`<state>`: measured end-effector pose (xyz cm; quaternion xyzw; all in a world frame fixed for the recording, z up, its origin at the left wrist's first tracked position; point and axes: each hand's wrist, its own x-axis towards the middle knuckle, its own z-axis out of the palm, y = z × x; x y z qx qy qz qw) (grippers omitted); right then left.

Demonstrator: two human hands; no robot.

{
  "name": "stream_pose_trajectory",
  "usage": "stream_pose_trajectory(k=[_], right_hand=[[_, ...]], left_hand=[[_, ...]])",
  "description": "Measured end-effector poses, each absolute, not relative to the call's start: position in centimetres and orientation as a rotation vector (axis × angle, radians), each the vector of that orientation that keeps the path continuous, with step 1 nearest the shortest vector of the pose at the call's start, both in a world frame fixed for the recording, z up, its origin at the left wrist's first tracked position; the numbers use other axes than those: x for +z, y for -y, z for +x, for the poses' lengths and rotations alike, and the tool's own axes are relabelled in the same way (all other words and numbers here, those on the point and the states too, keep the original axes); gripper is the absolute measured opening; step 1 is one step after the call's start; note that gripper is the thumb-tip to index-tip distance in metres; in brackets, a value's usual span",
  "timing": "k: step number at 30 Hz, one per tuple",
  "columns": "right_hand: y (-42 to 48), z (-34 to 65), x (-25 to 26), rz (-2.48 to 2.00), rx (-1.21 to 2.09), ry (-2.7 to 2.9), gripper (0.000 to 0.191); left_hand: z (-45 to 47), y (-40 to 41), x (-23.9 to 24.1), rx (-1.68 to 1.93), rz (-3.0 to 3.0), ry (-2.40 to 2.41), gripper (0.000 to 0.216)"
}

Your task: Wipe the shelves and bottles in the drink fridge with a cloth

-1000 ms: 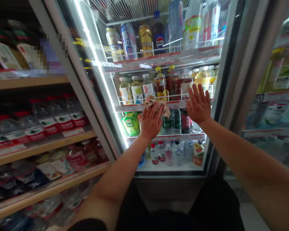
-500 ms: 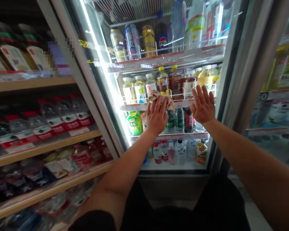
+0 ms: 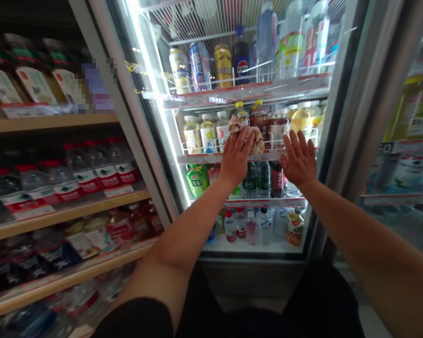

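My left hand (image 3: 235, 162) presses a crumpled, pale, patterned cloth (image 3: 256, 140) to the glass door of a lit drinks cooler. Its fingers lie over the lower left of the cloth, whose upper and right parts bulge out past them. To the right, my right hand (image 3: 300, 162) holds nothing, with its fingers spread and pointing up at the same glass. Whether that palm touches the pane cannot be told. Behind the glass, yellow-capped bottles (image 3: 258, 112) are partly covered by the cloth.
Drink cans (image 3: 223, 65) and bottles line the cooler's shelves. A metal door frame (image 3: 368, 94) runs along the right, beside another cooler section. Open wooden shelves (image 3: 56, 123) at left carry red-capped bottles (image 3: 35, 176) close to my left arm.
My left hand and the cloth have slid up and slightly right across the glass. My right hand keeps about the same place. The view has shifted a little.
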<state>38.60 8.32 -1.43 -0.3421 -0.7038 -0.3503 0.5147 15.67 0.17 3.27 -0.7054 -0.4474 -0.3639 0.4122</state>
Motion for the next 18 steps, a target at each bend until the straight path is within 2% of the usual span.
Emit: stream_pose_trajectory(k=[8,12,18], right_hand=[[-8.4,38.5,-1.4,-0.819,-0.831,1.692,0.066],[-8.3,38.6,-1.4,-0.819,-0.839,1.686,0.066],[-8.1,38.4,-1.4,-0.838,-0.814,1.691,0.066]], left_hand=[[17.7,0.4,2.9,-0.653,-1.914,1.081,0.064],[17.0,0.2,4.4,-0.695,-1.872,1.069,0.068],[16.1,0.2,4.1,-0.71,-1.836,1.04,0.066]])
